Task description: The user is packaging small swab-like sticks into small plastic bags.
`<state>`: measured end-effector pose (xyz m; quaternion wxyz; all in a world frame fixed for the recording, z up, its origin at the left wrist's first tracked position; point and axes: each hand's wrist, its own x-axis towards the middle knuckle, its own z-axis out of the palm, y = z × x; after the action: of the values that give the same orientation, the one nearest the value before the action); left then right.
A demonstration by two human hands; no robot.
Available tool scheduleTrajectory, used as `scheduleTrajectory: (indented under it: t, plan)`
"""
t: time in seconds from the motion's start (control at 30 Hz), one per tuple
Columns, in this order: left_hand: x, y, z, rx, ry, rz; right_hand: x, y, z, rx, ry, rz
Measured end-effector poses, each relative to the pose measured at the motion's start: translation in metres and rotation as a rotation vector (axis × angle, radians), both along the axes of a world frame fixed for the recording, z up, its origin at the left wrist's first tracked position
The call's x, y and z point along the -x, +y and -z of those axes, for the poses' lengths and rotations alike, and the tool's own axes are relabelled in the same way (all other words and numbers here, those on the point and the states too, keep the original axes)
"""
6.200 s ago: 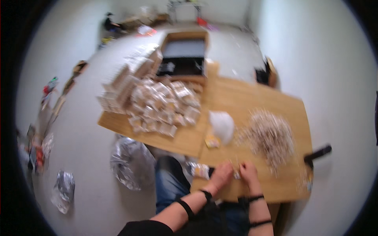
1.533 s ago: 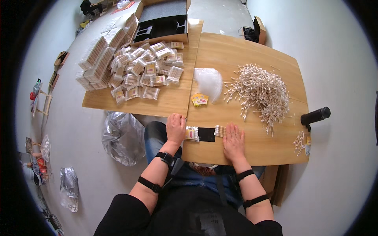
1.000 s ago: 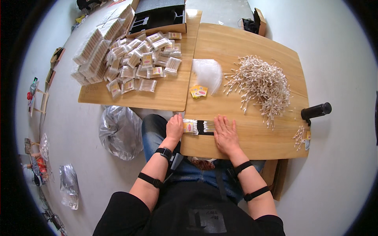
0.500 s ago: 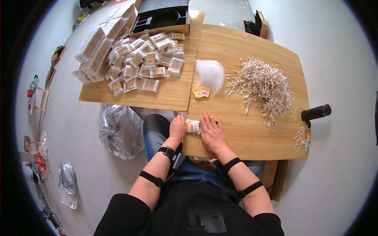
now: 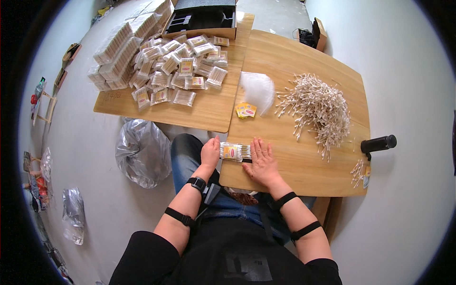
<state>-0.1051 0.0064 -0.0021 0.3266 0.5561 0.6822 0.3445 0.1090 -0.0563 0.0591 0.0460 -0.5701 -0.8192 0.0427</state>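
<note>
Packet of cotton swabs (image 5: 231, 151) lies flat on the wooden tabletop (image 5: 304, 178), between the two hands. Clock positions are taken from this packet. Left hand (image 5: 209, 153), 9 o'clock: fingers curl together at the packet's end; whether they pinch it cannot be told. Right hand (image 5: 264, 164), 4 o'clock: palm down, fingers extended and slightly spread, touching an aligned swab row (image 5: 246, 151) that sits between hand and packet. Black pad (image 5: 247, 160) shows along the row's near side. Label cards (image 5: 245, 110) lie at 1 o'clock, beside stacked clear bags (image 5: 259, 91); a loose swab pile (image 5: 321, 111) lies at 2 o'clock; heaped filled packets (image 5: 183, 68) lie at 11 o'clock.
</note>
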Motion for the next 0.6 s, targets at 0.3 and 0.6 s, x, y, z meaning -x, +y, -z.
scheduleTrajectory:
  t: [0.3, 0.6]
  plan:
    - [-0.005, -0.003, -0.006, -0.055, 0.061, 0.008, 0.024, 0.006, -0.004, 0.114, 0.07, -0.033]
    - [0.006, 0.0, -0.01, -0.078, 0.101, 0.128, 0.026, 0.009, -0.006, 0.081, 0.073, -0.057]
